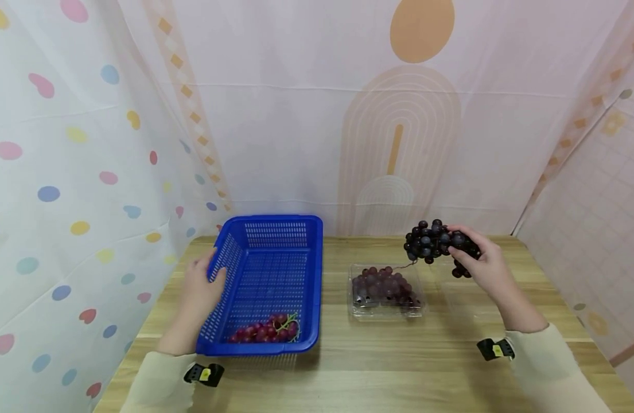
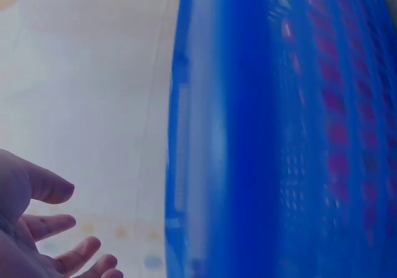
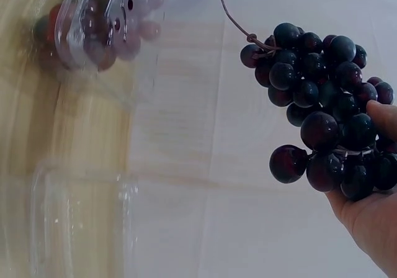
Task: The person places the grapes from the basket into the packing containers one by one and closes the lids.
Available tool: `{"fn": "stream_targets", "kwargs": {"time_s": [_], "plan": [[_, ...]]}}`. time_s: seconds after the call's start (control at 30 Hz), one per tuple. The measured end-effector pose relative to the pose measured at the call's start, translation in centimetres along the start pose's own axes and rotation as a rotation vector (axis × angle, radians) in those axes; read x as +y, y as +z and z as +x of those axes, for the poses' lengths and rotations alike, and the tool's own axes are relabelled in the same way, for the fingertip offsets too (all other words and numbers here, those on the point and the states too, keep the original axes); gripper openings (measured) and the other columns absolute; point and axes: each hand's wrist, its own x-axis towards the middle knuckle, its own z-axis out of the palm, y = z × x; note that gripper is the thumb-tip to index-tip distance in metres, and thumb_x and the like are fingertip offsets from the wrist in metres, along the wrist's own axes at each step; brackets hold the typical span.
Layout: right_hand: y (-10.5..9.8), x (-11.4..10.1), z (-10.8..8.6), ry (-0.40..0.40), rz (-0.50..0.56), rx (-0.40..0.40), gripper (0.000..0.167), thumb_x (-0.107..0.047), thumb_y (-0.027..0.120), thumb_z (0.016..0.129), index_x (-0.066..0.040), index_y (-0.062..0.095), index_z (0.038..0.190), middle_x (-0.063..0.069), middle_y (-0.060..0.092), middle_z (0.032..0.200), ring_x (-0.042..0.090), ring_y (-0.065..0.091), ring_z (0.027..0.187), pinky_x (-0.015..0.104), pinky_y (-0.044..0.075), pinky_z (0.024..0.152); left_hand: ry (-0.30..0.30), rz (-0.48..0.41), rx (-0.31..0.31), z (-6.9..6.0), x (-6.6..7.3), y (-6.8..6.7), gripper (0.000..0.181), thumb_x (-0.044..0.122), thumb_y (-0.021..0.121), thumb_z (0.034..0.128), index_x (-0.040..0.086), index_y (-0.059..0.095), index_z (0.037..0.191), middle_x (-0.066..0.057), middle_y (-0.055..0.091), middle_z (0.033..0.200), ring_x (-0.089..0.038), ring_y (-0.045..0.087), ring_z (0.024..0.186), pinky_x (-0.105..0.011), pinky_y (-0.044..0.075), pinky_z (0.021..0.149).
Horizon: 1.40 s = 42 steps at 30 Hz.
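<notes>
A bunch of dark grapes (image 1: 427, 242) is held up above the right side of the table by my right hand (image 1: 484, 264). In the right wrist view, fingers and thumb grip the grapes (image 3: 322, 85) at one end, and a thin brown stem points away. My left hand (image 1: 202, 289) is at the left side of a blue plastic basket (image 1: 317, 275). Its fingers look loosely spread in the left wrist view, apart from the basket's wall (image 2: 248, 129). Red grapes (image 1: 265, 331) with green stems lie in the basket's near end.
Between basket and right hand, a clear plastic box (image 1: 355, 312) contains purplish grapes (image 1: 381, 287). Another clear plastic container (image 3: 46, 228) stands on the wooden table (image 1: 368, 367), below the right hand. Patterned curtains (image 1: 275, 126) hang behind and at both sides.
</notes>
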Motion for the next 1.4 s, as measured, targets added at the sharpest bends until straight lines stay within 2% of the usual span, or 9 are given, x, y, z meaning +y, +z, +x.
{"fn": "stream_targets", "kwargs": {"time_s": [0.13, 0.27, 0.5, 0.67, 0.97, 1.07, 1.23, 1.33, 1.4], "plan": [[-0.8, 0.5, -0.5, 0.047, -0.029, -0.002, 0.04, -0.018, 0.059, 0.094, -0.014, 0.054, 0.133, 0.018, 0.047, 0.14, -0.009, 0.041, 0.11, 0.012, 0.038, 0.069, 0.077, -0.07, -0.001, -0.2, 2.5, 1.6, 0.051, 0.014, 0.051, 0.0957, 0.004, 0.037, 0.144, -0.029, 0.041, 0.134, -0.042, 0.043, 0.12, -0.06, 0.035, 0.099], [-1.4, 1.1, -1.0, 0.069, -0.035, 0.018, 0.041, -0.02, 0.059, 0.094, -0.014, 0.053, 0.134, 0.014, 0.047, 0.14, -0.01, 0.041, 0.11, 0.008, 0.038, 0.072, 0.142, -0.125, -0.021, -0.5, 4.8, 3.6, 0.051, 0.013, 0.053, 0.0952, 0.006, 0.039, 0.143, -0.022, 0.043, 0.135, -0.036, 0.045, 0.119, -0.055, 0.039, 0.096], [-2.5, 2.6, -1.7, 0.061, 0.025, 0.092, 0.04, -0.011, 0.061, 0.092, -0.01, 0.055, 0.131, -0.022, 0.049, 0.122, -0.013, 0.046, 0.1, 0.003, 0.04, 0.075, 0.222, -0.209, -0.075, -1.6, 8.9, 7.6, 0.049, 0.016, 0.057, 0.0939, 0.011, 0.043, 0.141, -0.014, 0.048, 0.134, -0.029, 0.05, 0.115, -0.044, 0.048, 0.087], [-3.1, 3.6, -2.2, 0.046, 0.02, 0.127, 0.04, -0.007, 0.063, 0.09, -0.006, 0.056, 0.129, -0.026, 0.048, 0.119, -0.012, 0.047, 0.098, 0.002, 0.04, 0.075, 0.331, -0.281, -0.074, -2.8, 11.3, 10.7, 0.047, 0.008, 0.061, 0.0892, 0.004, 0.05, 0.135, -0.018, 0.053, 0.126, -0.029, 0.055, 0.107, -0.043, 0.049, 0.084], [-3.9, 4.8, -3.0, 0.092, -0.078, 0.112, 0.039, -0.012, 0.062, 0.092, -0.009, 0.056, 0.13, -0.023, 0.047, 0.124, -0.017, 0.038, 0.104, 0.004, 0.034, 0.074, 0.365, -0.342, -0.275, -5.8, 15.3, 15.7, 0.044, 0.016, 0.058, 0.0934, 0.006, 0.049, 0.135, -0.014, 0.052, 0.13, -0.027, 0.054, 0.113, -0.042, 0.047, 0.093], [-4.1, 5.2, -3.2, 0.116, -0.097, 0.086, 0.04, -0.015, 0.061, 0.093, -0.011, 0.054, 0.132, -0.014, 0.047, 0.13, -0.004, 0.04, 0.117, 0.008, 0.032, 0.074, 0.374, -0.33, -0.336, -6.6, 16.4, 17.2, 0.045, 0.017, 0.057, 0.0944, 0.011, 0.048, 0.138, -0.012, 0.051, 0.132, -0.026, 0.054, 0.113, -0.039, 0.047, 0.094], [-4.6, 5.9, -3.6, 0.168, -0.103, 0.034, 0.043, -0.02, 0.056, 0.096, -0.017, 0.049, 0.138, -0.013, 0.041, 0.14, 0.04, 0.03, 0.134, 0.017, 0.029, 0.071, 0.358, -0.363, -0.434, -7.7, 18.1, 19.7, 0.047, 0.018, 0.057, 0.0944, 0.013, 0.046, 0.14, -0.009, 0.05, 0.134, -0.021, 0.056, 0.109, -0.022, 0.049, 0.082], [-4.9, 6.2, -3.8, 0.209, -0.091, 0.014, 0.044, -0.023, 0.054, 0.097, -0.019, 0.047, 0.14, -0.008, 0.037, 0.146, 0.046, 0.024, 0.136, 0.028, 0.035, 0.081, 0.356, -0.396, -0.477, -8.2, 18.9, 21.2, 0.048, 0.017, 0.058, 0.0942, 0.008, 0.045, 0.139, -0.01, 0.051, 0.133, -0.018, 0.057, 0.106, -0.017, 0.048, 0.08], [-5.1, 6.4, -3.9, 0.234, -0.077, 0.004, 0.045, -0.025, 0.053, 0.097, -0.021, 0.046, 0.141, -0.003, 0.035, 0.149, 0.047, 0.02, 0.137, 0.043, 0.036, 0.088, 0.354, -0.415, -0.505, -8.5, 19.4, 22.1, 0.048, 0.018, 0.058, 0.0945, 0.006, 0.045, 0.14, -0.011, 0.051, 0.133, -0.017, 0.058, 0.106, -0.017, 0.048, 0.083]]}}
